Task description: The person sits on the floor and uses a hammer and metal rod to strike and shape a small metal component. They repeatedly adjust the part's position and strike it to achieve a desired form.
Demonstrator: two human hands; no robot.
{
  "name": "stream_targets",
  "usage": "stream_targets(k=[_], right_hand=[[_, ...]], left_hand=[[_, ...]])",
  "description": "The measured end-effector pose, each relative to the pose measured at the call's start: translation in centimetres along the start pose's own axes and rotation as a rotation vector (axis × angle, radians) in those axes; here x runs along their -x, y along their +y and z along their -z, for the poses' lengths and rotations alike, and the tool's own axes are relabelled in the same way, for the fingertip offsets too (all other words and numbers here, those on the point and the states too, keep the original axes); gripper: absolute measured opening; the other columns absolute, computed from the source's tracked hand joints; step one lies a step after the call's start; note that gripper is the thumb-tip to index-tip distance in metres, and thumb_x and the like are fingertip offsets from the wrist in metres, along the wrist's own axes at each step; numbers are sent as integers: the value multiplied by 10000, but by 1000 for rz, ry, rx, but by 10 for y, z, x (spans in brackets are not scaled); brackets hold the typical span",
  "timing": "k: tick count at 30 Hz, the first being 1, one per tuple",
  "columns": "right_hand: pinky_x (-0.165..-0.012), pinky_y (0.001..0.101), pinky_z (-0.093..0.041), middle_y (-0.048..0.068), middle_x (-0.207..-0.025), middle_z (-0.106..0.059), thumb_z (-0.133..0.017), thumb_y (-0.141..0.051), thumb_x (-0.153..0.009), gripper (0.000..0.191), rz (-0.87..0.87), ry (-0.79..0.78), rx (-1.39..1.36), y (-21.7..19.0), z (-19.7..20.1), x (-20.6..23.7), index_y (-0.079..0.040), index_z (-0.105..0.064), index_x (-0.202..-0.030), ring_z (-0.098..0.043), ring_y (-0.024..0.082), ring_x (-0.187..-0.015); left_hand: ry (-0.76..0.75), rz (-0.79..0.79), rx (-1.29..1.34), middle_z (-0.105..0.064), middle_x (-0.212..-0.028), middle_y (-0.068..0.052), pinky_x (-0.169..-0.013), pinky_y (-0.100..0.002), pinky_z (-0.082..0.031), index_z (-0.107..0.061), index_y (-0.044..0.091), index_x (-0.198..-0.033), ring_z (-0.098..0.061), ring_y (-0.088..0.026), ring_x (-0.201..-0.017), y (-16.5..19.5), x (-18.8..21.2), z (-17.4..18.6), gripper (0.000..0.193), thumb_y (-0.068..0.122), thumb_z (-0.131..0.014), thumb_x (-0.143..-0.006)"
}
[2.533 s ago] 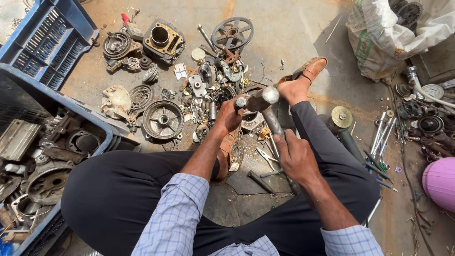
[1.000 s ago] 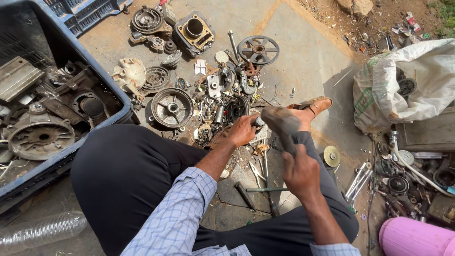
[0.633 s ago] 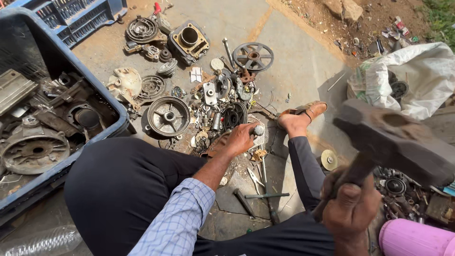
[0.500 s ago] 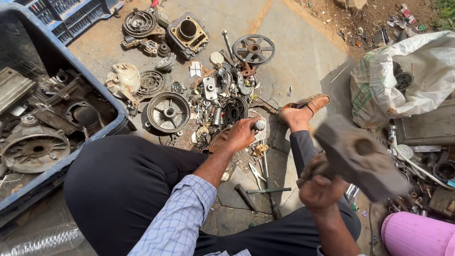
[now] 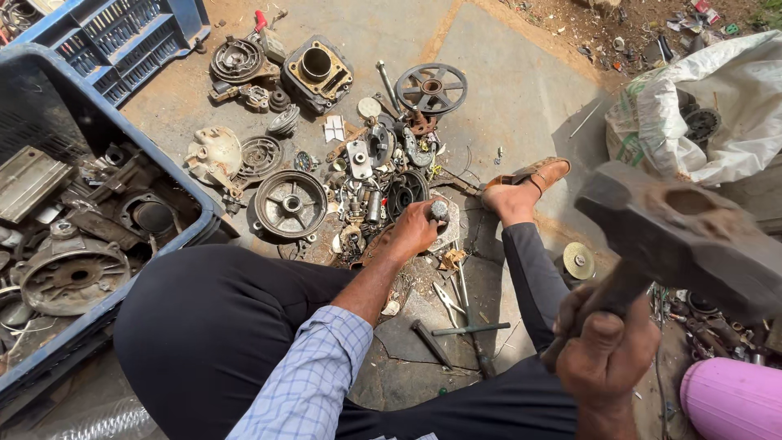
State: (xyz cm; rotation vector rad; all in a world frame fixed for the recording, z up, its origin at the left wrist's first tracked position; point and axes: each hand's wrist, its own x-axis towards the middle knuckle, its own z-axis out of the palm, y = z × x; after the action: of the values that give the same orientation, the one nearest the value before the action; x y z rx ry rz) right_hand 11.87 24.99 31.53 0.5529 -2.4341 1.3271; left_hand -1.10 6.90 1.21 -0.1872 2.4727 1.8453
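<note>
The right hand gripped a raised hammer. The left hand held a small metal part on the floor, beside scattered scrap parts.

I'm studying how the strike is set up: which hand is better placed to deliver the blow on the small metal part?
Right. The right hand grips the raised hammer, while the left hand steadies the small metal part on the ground.
</note>
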Motion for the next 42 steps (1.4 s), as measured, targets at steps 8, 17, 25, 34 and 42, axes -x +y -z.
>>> stream_targets(k=[8,17,25,34,42], right_hand=[[-588,504,-465,240,-654,-622,-519,-403,-1062,389,-249,-506,647,105,-72,8,-34,-593,-964,-635,380,-620],[-507,317,-443,51,-657,-535,-386,-418,-1102,480,-869,-228,-185,138,-54,80,-42,-577,-873,-508,144,-563],[-435,285,-386,22,-607,-505,-408,-424,-1076,439,-1125,-132,-425,206,-64,105,-78,-552,-846,-460,125,-469],[-413,291,-373,20,-613,-533,-507,-451,-1039,420,-1304,-94,-538,229,-92,129,-80,-556,-848,-472,128,-459],[-420,291,-420,20,-636,-554,-628,-403,-995,368,-1337,-141,-649,248,-122,142,-62,-580,-865,-504,127,-460]], left_hand=[[82,-176,-64,-750,-1115,-80,-916,-372,-598,-699,146,-1252,-723,-212,-972,-7,15,-4,445,-22,-665,-842],[14,20,119,-776,-1037,-80,-792,-361,-593,-759,146,-1027,-750,-197,-932,0,-13,-1,332,-99,-591,-879],[21,-32,373,-707,-892,-48,-779,-321,-553,-614,76,-1043,-674,-155,-861,48,-16,15,355,-155,-465,-819],[-17,-116,-86,-693,-924,-99,-801,-379,-543,-573,92,-1122,-698,-216,-868,81,-1,10,311,-2,-634,-831],[6,-256,-250,-658,-997,-161,-854,-442,-509,-549,76,-1176,-656,-309,-925,84,10,14,349,15,-647,-846]])
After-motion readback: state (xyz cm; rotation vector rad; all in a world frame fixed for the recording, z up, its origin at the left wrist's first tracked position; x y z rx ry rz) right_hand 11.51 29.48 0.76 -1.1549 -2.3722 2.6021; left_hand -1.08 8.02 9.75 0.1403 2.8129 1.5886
